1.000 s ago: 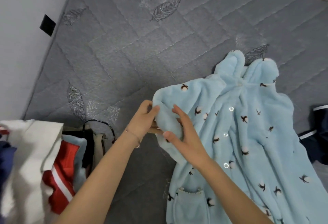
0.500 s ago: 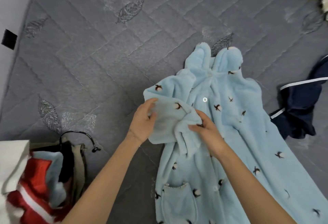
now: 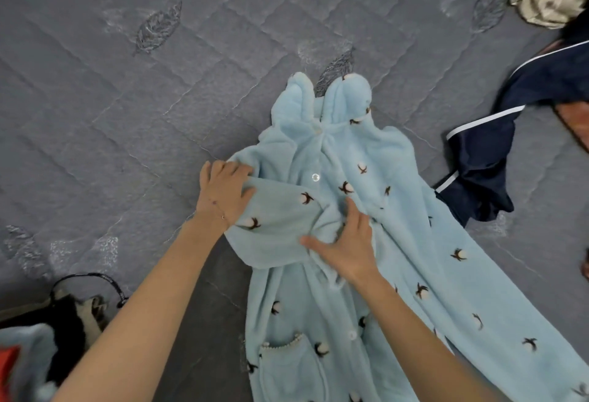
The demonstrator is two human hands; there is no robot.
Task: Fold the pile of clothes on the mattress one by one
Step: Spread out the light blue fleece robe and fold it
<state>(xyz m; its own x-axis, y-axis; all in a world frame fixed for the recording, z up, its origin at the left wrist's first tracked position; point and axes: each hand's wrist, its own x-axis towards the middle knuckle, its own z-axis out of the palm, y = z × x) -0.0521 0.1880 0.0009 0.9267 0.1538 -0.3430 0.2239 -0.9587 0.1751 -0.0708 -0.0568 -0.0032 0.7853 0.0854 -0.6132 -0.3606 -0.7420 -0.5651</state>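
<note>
While a heap of mixed clothes [image 3: 47,341] sits at the bottom left of the grey mattress [image 3: 127,121], the left hand [image 3: 223,193] lies flat on the shoulder of the fluffy light blue robe [image 3: 376,277] spread out in the middle. The right hand [image 3: 349,250] presses the folded-in sleeve [image 3: 277,232], fingers spread wide, holding nothing. A dark blue garment with white stripes [image 3: 487,159] lies just beside the robe on the right.

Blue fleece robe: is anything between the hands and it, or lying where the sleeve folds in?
Nothing visible does. The left hand and right hand both rest on the blue robe, pressing its folded sleeve across the front. The navy garment lies on the mattress by the robe's right edge, clear of the sleeve.
</note>
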